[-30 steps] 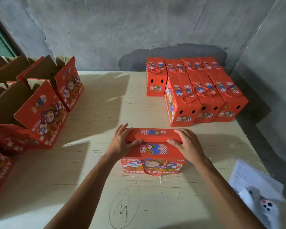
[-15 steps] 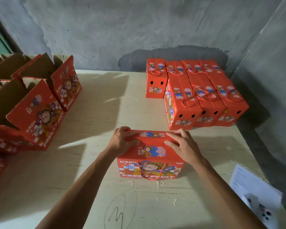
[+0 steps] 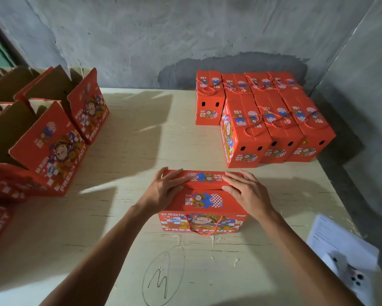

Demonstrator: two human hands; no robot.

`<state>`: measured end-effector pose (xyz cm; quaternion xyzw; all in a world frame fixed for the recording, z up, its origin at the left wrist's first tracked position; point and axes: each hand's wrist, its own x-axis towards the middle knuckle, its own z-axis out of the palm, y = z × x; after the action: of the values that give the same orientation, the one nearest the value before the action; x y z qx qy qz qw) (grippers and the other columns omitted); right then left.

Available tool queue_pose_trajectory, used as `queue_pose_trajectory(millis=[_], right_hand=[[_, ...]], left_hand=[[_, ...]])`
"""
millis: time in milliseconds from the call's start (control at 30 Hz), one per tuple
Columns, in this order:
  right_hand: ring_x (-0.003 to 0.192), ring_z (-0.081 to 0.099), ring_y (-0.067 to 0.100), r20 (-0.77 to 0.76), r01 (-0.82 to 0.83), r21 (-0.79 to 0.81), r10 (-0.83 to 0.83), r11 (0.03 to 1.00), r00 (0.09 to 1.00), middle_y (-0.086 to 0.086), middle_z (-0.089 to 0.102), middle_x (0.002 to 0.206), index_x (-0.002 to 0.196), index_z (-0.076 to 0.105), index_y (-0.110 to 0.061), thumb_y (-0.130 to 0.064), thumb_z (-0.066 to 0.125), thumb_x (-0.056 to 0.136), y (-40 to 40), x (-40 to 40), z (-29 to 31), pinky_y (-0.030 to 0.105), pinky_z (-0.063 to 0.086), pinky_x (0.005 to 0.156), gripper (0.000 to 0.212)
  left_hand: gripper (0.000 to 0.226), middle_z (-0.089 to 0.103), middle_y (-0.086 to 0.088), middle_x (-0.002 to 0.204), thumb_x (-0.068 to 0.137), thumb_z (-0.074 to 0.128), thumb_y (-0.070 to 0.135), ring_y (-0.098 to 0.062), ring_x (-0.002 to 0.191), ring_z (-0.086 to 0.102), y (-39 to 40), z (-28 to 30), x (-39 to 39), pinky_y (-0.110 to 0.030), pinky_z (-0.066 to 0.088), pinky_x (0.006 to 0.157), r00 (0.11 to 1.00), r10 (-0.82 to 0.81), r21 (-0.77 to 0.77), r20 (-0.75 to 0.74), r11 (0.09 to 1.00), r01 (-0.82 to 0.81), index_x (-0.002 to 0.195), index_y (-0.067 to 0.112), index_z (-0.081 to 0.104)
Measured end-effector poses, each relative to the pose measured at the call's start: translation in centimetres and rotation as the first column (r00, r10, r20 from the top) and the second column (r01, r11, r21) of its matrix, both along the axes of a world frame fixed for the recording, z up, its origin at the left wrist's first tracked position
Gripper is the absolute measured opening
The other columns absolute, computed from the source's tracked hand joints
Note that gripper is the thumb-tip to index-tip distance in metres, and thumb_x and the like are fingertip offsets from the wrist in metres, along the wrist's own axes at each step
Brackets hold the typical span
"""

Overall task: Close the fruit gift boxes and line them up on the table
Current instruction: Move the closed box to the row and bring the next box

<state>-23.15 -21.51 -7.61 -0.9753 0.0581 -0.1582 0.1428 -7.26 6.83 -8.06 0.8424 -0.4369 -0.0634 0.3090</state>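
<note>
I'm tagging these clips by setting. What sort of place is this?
Probably a small packing room or storeroom. A bare plywood table stands against rough grey plaster walls, with closed red cardboard fruit gift boxes grouped at the back right and open, unfinished ones at the left.

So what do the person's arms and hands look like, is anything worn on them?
Nothing worn that shows: the left hand and right hand are bare, with no gloves, rings or watch visible. Both forearms are bare too, with no sleeves reaching into view.

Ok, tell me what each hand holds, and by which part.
Nothing is gripped. Left hand and right hand lie flat on the top flaps of the gift box.
</note>
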Motion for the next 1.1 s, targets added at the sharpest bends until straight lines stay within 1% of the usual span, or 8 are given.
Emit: queue_pose_trajectory(millis=[133,233,367,533,700,833,967,1100], right_hand=[[0.127,0.061,0.026,0.015,-0.009,-0.012,0.009,1.000,1.000,-0.011,0.068,0.133,0.128,0.072,-0.028,-0.043,0.074,0.091,-0.3,0.1,0.2,0.045,0.061,0.087,0.040],[0.140,0.050,0.023,-0.058,-0.043,0.013,0.043,0.999,0.997,-0.015,0.058,0.144,0.139,0.063,-0.034,-0.042,0.066,0.097,-0.7,-0.4,0.0,0.045,0.056,0.101,0.043],[0.153,0.029,0.023,-0.153,-0.085,0.027,0.088,0.996,0.984,-0.017,0.042,0.157,0.151,0.048,-0.035,-0.032,0.058,0.103,-1.0,-0.9,-0.4,0.045,0.044,0.114,0.049],[0.152,0.031,0.024,-0.082,-0.056,0.151,0.069,0.987,0.994,-0.011,0.051,0.152,0.143,0.059,-0.027,-0.030,0.062,0.102,-0.7,-1.2,-0.4,0.042,0.036,0.121,0.041],[0.140,0.050,0.021,0.011,-0.014,0.128,0.012,0.992,1.000,0.000,0.066,0.137,0.127,0.073,-0.014,-0.037,0.070,0.096,0.7,0.0,-0.4,0.044,0.042,0.115,0.038],[0.136,0.055,0.025,0.059,-0.015,0.124,0.008,0.992,0.998,0.000,0.065,0.137,0.129,0.071,-0.015,-0.029,0.074,0.094,1.5,-0.1,-1.1,0.049,0.045,0.112,0.037],[0.137,0.053,0.030,0.117,-0.027,0.030,0.023,0.999,0.993,-0.003,0.065,0.137,0.130,0.070,-0.017,-0.023,0.075,0.093,2.1,-0.2,-1.9,0.052,0.043,0.114,0.038],[0.136,0.055,0.025,0.110,-0.060,-0.017,0.061,0.998,0.992,-0.004,0.066,0.136,0.128,0.072,-0.019,-0.026,0.070,0.097,1.7,-0.3,-1.9,0.050,0.045,0.111,0.032]], left_hand=[[0.038,0.049,0.008,0.154,0.103,0.061,0.026,-0.012,0.149,0.028,1.1,0.3,0.1,-0.036,0.017,0.128,0.996,0.027,-0.061,-0.086,0.998,-0.033,0.140,0.035,0.062],[0.042,0.047,0.005,0.156,0.104,0.058,0.015,-0.008,0.149,0.021,1.8,0.3,0.1,-0.034,0.015,0.128,0.998,-0.035,-0.083,-0.058,0.996,0.030,0.144,0.029,0.058],[0.044,0.042,0.002,0.157,0.105,0.051,0.004,0.015,0.147,0.008,2.1,0.3,0.2,-0.024,0.006,0.127,0.995,-0.098,-0.107,0.004,0.989,0.097,0.146,0.019,0.055],[0.042,0.055,-0.009,0.149,0.098,0.061,-0.002,-0.030,0.144,0.044,1.7,0.5,-0.3,-0.051,0.024,0.125,0.996,-0.053,-0.111,0.073,0.992,0.061,0.137,0.013,0.065],[0.032,0.066,0.000,0.137,0.092,0.077,0.031,-0.021,0.138,0.052,-0.5,0.6,-0.9,-0.049,0.035,0.119,0.992,0.115,-0.055,0.061,0.992,-0.112,0.119,0.016,0.077],[0.026,0.068,-0.004,0.134,0.094,0.074,0.019,-0.028,0.131,0.060,-1.3,-0.1,-2.1,-0.048,0.047,0.111,0.985,0.070,-0.103,0.156,0.993,-0.055,0.120,0.017,0.077],[0.032,0.065,-0.003,0.138,0.101,0.061,0.014,-0.030,0.136,0.055,-1.3,-0.5,-2.8,-0.049,0.041,0.114,0.972,0.043,-0.120,0.231,0.993,-0.016,0.130,0.018,0.071],[0.041,0.054,-0.007,0.150,0.102,0.052,0.012,-0.028,0.146,0.042,-0.6,-0.8,-2.4,-0.054,0.031,0.121,0.986,-0.055,-0.045,0.160,0.997,0.063,0.141,0.016,0.062]])
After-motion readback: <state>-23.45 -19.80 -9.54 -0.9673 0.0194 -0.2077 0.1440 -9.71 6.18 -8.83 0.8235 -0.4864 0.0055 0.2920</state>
